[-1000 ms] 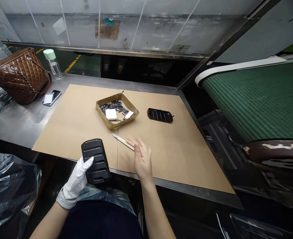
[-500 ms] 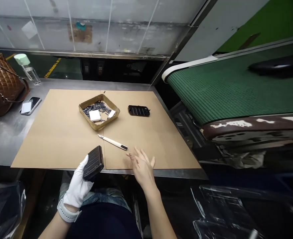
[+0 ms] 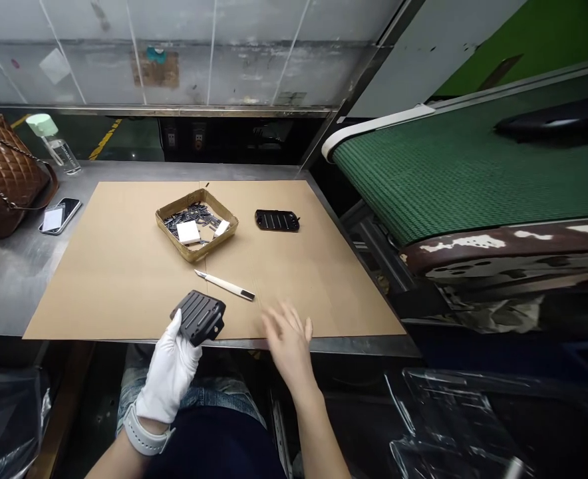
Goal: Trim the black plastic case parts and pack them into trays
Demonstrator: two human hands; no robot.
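In a white glove, my left hand (image 3: 170,372) grips a black ribbed plastic part (image 3: 199,317) just above the front edge of the cardboard sheet (image 3: 109,279). My bare right hand (image 3: 288,339) is over the sheet's front edge with fingers spread, slightly blurred, and holds nothing. Nearest to it lies a white craft knife (image 3: 224,285), its blade pointing left. Farther back sits a shallow cardboard tray (image 3: 171,245) of small dark strips, with white pieces among them. To the tray's right lies a second black slotted part (image 3: 277,220).
A green conveyor belt (image 3: 448,173) runs along the right, carrying a black object (image 3: 553,120). At the left are a brown quilted bag (image 3: 9,173), a bottle with a pale green cap (image 3: 54,143) and a phone (image 3: 67,211). Clear plastic bags (image 3: 4,419) are at lower left.
My left hand has moved right and turned the black part so its ribbed face shows more and a tab appears. My right hand stays in nearly the same place, fingers moving.
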